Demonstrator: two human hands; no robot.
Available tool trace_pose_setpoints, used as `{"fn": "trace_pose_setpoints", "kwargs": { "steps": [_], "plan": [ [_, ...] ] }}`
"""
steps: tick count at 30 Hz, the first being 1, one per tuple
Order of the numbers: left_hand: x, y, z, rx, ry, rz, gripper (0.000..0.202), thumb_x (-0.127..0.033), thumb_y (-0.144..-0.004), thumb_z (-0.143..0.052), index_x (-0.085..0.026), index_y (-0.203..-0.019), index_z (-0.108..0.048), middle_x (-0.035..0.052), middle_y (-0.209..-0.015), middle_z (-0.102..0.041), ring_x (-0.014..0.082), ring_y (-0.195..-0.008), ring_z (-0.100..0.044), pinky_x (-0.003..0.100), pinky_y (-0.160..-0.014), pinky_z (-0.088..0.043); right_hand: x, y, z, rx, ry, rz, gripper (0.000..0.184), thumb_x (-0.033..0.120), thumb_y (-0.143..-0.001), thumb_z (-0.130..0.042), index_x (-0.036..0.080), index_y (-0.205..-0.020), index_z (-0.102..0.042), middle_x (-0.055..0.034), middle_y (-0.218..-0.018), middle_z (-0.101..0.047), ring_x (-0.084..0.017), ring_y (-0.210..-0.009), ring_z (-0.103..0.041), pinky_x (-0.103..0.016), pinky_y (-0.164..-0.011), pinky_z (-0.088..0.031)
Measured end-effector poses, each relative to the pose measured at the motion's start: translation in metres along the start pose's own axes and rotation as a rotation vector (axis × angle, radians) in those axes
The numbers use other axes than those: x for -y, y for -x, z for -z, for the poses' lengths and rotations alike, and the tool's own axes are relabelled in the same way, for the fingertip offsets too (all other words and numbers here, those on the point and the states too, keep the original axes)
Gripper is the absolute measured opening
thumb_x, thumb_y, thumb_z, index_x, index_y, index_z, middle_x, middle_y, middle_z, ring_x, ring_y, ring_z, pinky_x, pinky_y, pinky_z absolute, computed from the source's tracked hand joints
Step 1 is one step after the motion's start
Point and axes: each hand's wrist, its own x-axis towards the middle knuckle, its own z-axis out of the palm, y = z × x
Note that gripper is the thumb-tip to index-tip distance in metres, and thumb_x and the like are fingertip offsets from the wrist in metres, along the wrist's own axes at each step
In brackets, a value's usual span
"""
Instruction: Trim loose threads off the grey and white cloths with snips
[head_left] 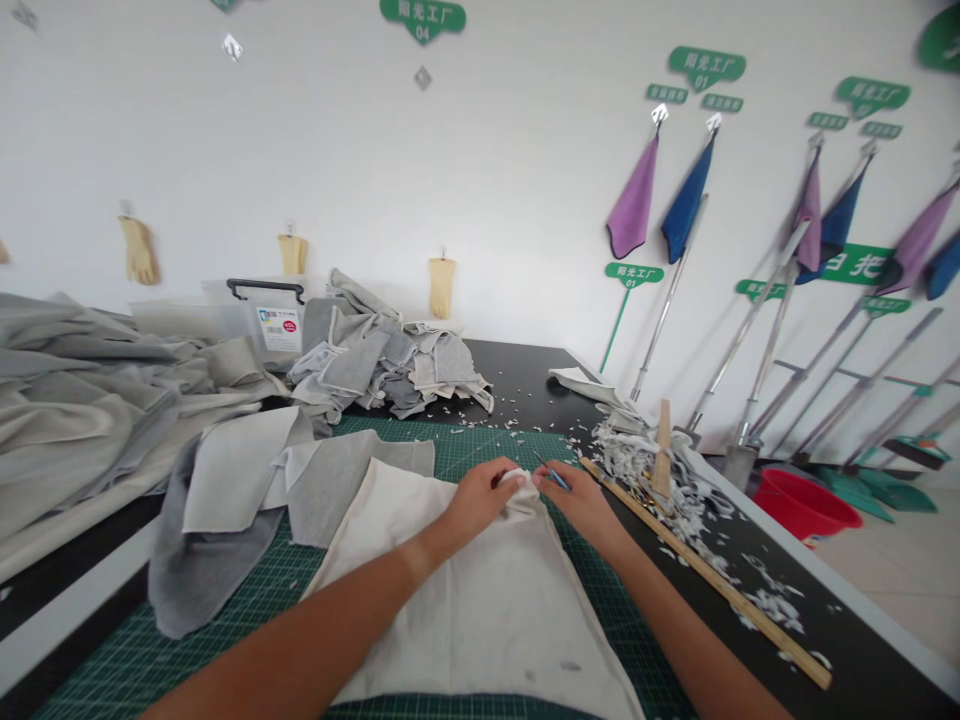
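Observation:
A cream piece of cloth (487, 610) lies flat on the green cutting mat (225, 640) in front of me. My left hand (480, 495) pinches the cloth's far corner, bunching it up. My right hand (581, 500) sits just right of that corner and holds a small blue-handled tool (551, 473), its tip pointing toward the pinched corner. Both forearms reach across the cloth from the near edge.
Grey and cream cloth pieces (247, 480) lie left of the mat, with bigger heaps (390, 355) behind. A long wooden ruler (705, 575) and white fabric scraps (637, 460) lie to the right. A clear storage box (262, 315) stands at the back. Mops and a red basin (806, 505) are beyond the table's right edge.

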Motion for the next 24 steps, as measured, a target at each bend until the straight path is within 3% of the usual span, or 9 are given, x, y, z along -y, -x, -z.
{"fn": "trace_pose_setpoints", "kwargs": {
  "steps": [9, 19, 24],
  "plan": [
    [0.001, -0.004, 0.001, -0.007, 0.081, 0.010, 0.036, -0.049, -0.091, -0.054, -0.017, -0.086, -0.071, 0.0024, -0.081, -0.068, 0.0161, -0.076, -0.059, 0.025, -0.070, -0.045, -0.002, 0.001, -0.004, 0.052, -0.026, -0.044, 0.045, 0.058, -0.093, -0.047, 0.020, -0.071, -0.057, 0.0035, -0.061, -0.046, -0.014, -0.060, -0.043, -0.024, -0.055, -0.031],
    [0.004, -0.005, 0.001, -0.013, 0.095, 0.022, 0.036, -0.048, -0.090, -0.055, -0.017, -0.086, -0.071, 0.0033, -0.083, -0.069, 0.0175, -0.078, -0.060, 0.027, -0.071, -0.047, 0.012, 0.009, -0.007, 0.164, -0.315, -0.182, 0.047, 0.065, -0.091, -0.044, 0.021, -0.075, -0.054, 0.0060, -0.054, -0.033, -0.011, -0.049, -0.029, -0.024, -0.043, -0.024],
    [0.005, -0.005, 0.001, -0.021, 0.113, 0.022, 0.032, -0.045, -0.091, -0.056, -0.017, -0.086, -0.071, 0.0019, -0.082, -0.069, 0.0163, -0.078, -0.060, 0.026, -0.071, -0.046, 0.013, 0.010, -0.006, 0.117, -0.250, -0.153, 0.046, 0.065, -0.090, -0.047, 0.022, -0.072, -0.049, 0.0053, -0.057, -0.037, -0.012, -0.052, -0.033, -0.024, -0.047, -0.027]
  ]
}}
